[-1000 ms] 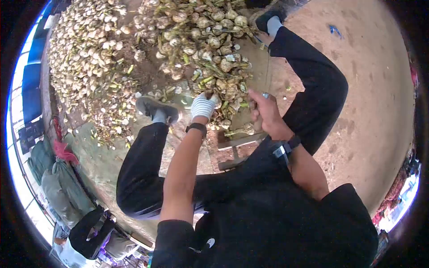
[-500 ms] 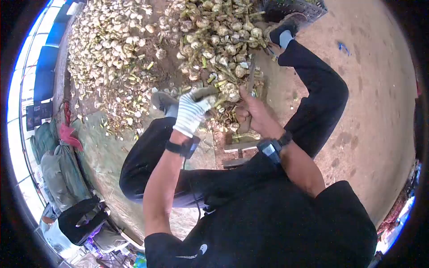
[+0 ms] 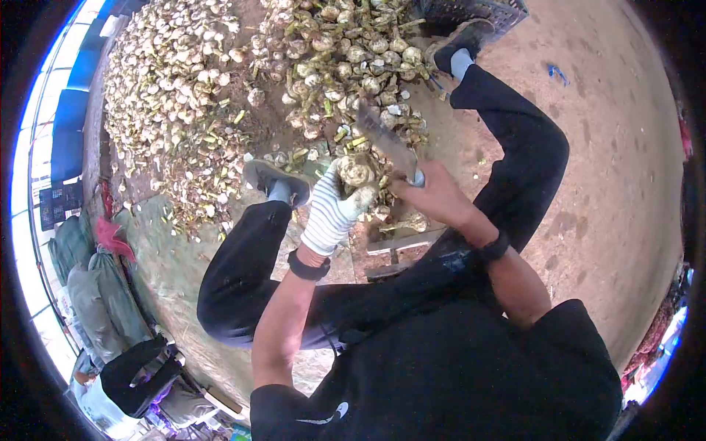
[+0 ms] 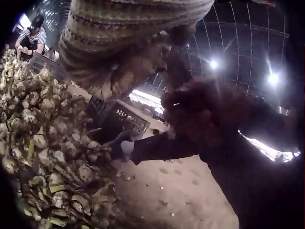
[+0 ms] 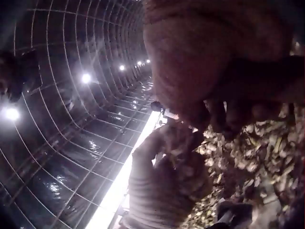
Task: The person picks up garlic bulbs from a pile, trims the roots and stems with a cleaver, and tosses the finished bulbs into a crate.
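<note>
In the head view my left hand [image 3: 329, 213], in a striped white glove, holds a garlic bulb [image 3: 357, 170] above the near end of a heap. Just to its right my bare right hand [image 3: 440, 197] grips a knife. The broad, stained knife blade [image 3: 388, 141] slants up and to the left, its lower end close beside the bulb. Seen from the right wrist, the gloved hand [image 5: 157, 186] is below the dark right hand [image 5: 205, 52]. The left wrist view has the striped glove [image 4: 128, 33] close up, with the bulb mostly hidden.
Untrimmed garlic [image 3: 346, 51] with stems is heaped ahead; a paler garlic pile [image 3: 176, 66] spreads to the left. A black crate [image 3: 500, 15] stands beyond the right foot. A small wooden board [image 3: 401, 242] is between the legs. Another person [image 4: 33, 36] crouches far off.
The left hand has come up from the heap with a garlic bulb and brought it toward the right hand. The knife blade has swung from upright to a leftward slant.
</note>
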`<state>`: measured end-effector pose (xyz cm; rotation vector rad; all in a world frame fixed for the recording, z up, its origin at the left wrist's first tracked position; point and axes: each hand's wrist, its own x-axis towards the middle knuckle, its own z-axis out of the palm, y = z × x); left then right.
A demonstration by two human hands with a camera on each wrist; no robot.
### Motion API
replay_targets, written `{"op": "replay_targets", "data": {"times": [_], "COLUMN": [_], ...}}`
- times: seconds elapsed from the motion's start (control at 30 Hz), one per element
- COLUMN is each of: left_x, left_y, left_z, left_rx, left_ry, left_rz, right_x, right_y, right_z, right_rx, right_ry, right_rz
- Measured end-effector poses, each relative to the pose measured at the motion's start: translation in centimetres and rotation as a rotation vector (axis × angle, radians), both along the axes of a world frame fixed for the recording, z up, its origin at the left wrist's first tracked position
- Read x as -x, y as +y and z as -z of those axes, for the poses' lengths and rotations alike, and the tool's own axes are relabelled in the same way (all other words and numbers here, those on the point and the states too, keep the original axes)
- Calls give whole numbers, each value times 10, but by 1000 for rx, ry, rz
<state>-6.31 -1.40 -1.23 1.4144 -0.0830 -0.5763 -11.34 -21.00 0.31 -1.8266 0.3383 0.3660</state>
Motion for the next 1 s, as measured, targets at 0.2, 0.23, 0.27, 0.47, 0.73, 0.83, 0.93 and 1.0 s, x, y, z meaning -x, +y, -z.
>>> {"op": "replay_targets", "data": {"times": [0.2,0.23,0.27,0.47,0.73,0.83,0.93,1.0], "left_x": [-3,-2,0,-2,-2,-6,15,14], "left_y": [23,23,24,29,18,22,4,17], "left_z": [4,-1,-3,1,-43,-8,19,22], "left_rx": [-485,-492,-496,-447,73,-105,200,260], "left_ry": [-592,-642,-694,-369,-104,-465,-58,93], "left_rz": [211,248,284,273,-81,-85,-264,-133], "right_x": [2,-1,-4,-2,36,10,8,10], "right_y": [11,13,13,13,-12,16,49,59], "right_z": [-22,-34,-40,-28,73,7,0,2], "right_rx": [247,237,234,37,162,74,-83,-232], "right_ry": [-85,-18,-14,21,148,187,93,115], "right_rz": [-349,-409,-407,-437,-90,-118,-93,-65]}}
